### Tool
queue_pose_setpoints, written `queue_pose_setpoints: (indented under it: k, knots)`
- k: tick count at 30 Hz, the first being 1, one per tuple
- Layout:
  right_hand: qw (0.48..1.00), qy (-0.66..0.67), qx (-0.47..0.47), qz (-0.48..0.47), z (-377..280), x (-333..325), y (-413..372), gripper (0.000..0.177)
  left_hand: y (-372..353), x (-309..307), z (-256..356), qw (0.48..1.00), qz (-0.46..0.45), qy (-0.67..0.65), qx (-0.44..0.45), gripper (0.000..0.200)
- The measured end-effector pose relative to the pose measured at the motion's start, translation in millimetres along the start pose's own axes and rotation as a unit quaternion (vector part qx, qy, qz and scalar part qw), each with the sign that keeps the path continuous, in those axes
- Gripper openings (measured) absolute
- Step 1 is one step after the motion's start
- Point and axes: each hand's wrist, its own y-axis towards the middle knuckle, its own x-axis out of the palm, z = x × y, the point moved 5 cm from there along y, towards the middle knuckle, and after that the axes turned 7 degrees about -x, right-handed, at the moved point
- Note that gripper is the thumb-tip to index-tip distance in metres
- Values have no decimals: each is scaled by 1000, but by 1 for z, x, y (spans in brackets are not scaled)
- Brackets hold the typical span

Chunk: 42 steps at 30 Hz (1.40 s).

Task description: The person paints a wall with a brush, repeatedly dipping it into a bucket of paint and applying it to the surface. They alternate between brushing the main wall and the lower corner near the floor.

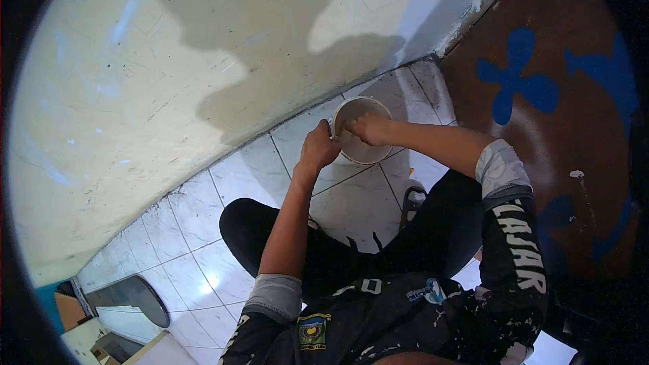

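Observation:
A small white bucket (365, 157) stands on the tiled floor in front of me, close to the wall. My left hand (320, 147) is closed on the left side of its rim, with the thumb pointing up. My right hand (370, 128) reaches over the right side into the bucket, fingers curled together near the inner left wall. Whatever those fingers hold, if anything, is too small and hidden to name. A pale coating covers the bucket's inside; how full it is cannot be told.
A cream wall (203, 47) with whitish smears and my shadow rises ahead. At the right is a brown panel (534, 149) painted with blue shapes. White tiles (358, 203) lie between my bent knees, near a sandal (412, 203). A dark rounded object (145, 297) is at lower left.

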Motion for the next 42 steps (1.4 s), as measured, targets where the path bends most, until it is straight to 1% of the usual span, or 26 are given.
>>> queue_pose_setpoints:
  k: [1,3,7,9,10,12,16,18,20,22,24,25,27,28,30,31,33,34,36,37,39,40,41,42]
  knots:
    - [1000,3,1,3,0,1,1,46,1,0,1,1000,-2,4,0,27]
    - [998,-49,16,-45,2,7,3,46,2,0,2,1000,-8,4,4,28]
    - [997,-9,42,-63,7,20,4,47,4,-2,1,1000,-9,3,7,27]
    - [995,-25,5,-93,5,23,5,46,5,-3,1,1000,-5,5,16,27]
    - [995,-25,6,-92,4,20,4,46,6,-3,1,1000,-5,5,16,27]
    - [996,-17,12,-81,4,11,-2,40,6,-4,1,1000,-5,10,16,27]
    - [996,-21,19,-88,7,-14,-5,34,9,-5,-2,1000,2,7,17,25]
    - [987,33,70,-140,16,-26,-10,32,12,-4,-4,1000,1,29,11,24]
    - [987,49,77,-131,16,-50,-20,32,11,-6,-3,1000,2,21,9,23]
    - [987,66,83,-121,29,-57,-26,31,10,-6,-4,1000,4,13,6,23]
    - [960,231,125,-100,46,-59,-38,28,11,-6,-6,1000,4,16,-1,24]
    - [960,229,125,-98,52,-63,-45,28,11,-7,-6,1000,5,16,1,24]
    - [923,338,162,-85,65,-68,-59,23,12,-6,-9,999,4,32,-12,25]
    - [924,336,161,-83,67,-69,-65,23,12,-6,-11,999,6,32,-10,25]
    - [876,441,186,-60,74,-69,-80,18,11,-6,-13,999,17,34,-8,26]
    - [877,439,186,-57,83,-66,-85,18,10,-8,-12,999,20,34,-6,26]
    - [786,588,178,-70,89,-58,-94,16,8,-10,-14,999,23,28,-21,27]
    - [789,585,177,-67,94,-60,-98,16,9,-10,-16,999,27,28,-18,27]
    - [720,667,186,-48,96,-64,-108,19,13,-7,-24,998,34,38,-26,29]
    - [724,663,185,-45,97,-68,-112,19,14,-6,-27,998,39,37,-21,29]
    - [658,736,158,-36,93,-77,-116,14,17,-4,-36,997,40,44,-39,32]
    - [662,733,155,-28,93,-82,-118,14,20,-3,-40,997,29,56,-40,35]
    - [646,752,131,-3,91,-90,-120,12,22,-2,-41,997,36,56,-32,35]
    - [628,770,107,21,91,-99,-121,11,22,-2,-42,996,32,61,-49,37]
